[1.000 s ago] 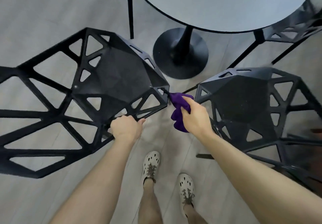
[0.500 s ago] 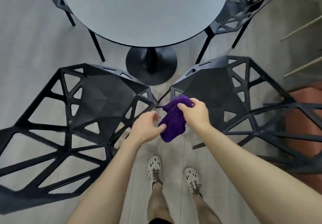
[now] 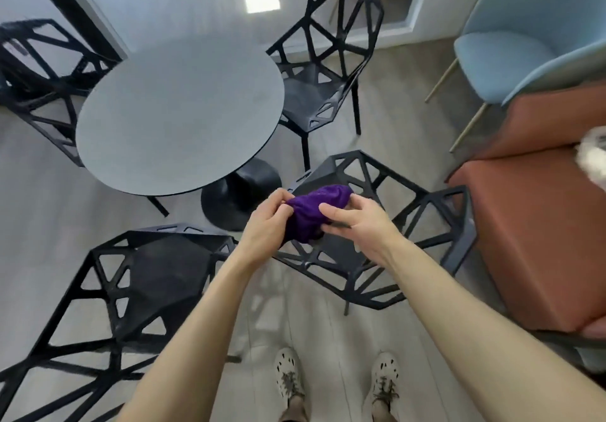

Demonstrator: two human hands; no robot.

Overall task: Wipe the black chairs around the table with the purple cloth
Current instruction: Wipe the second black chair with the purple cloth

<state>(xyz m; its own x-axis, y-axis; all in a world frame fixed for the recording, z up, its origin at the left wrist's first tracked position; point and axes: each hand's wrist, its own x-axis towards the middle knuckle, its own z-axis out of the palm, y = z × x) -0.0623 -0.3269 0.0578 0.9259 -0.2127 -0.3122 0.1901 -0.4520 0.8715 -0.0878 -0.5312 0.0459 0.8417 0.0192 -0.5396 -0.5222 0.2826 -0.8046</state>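
In the head view, a person is standing and looking down at both bare arms, which are reaching forward over a grey wood-plank floor (image 3: 393, 126). The purple cloth (image 3: 314, 211) is being held bunched up in the air between the two hands, above the front of the seat of the near-right black chair (image 3: 314, 175) and touching no chair. The left hand (image 3: 267, 221) is gripping the cloth's left end, its fingers (image 3: 278, 198) curling in and pinching the fabric. The right hand (image 3: 357, 225) is holding the other side, the thumb lying across the top and the fingers (image 3: 337, 228) curling underneath, so the cloth is being squeezed between them. The near-left black chair (image 3: 164, 277) is sitting just below and left of the left forearm, with its open lattice back stretching toward the lower left corner. A round grey counter (image 3: 177, 116) is standing beyond the hands on a black pedestal base (image 3: 242, 192). Two more black lattice chairs are standing around it, the far-right black chair (image 3: 314, 93) drawn up against its right edge and the far-left black chair (image 3: 36, 70) at its left. At the right, a light blue armchair (image 3: 524, 44) is standing behind a rust-orange cushioned seat (image 3: 541, 225). At the bottom, the person's pale perforated shoes (image 3: 288, 375) are showing on the floor.
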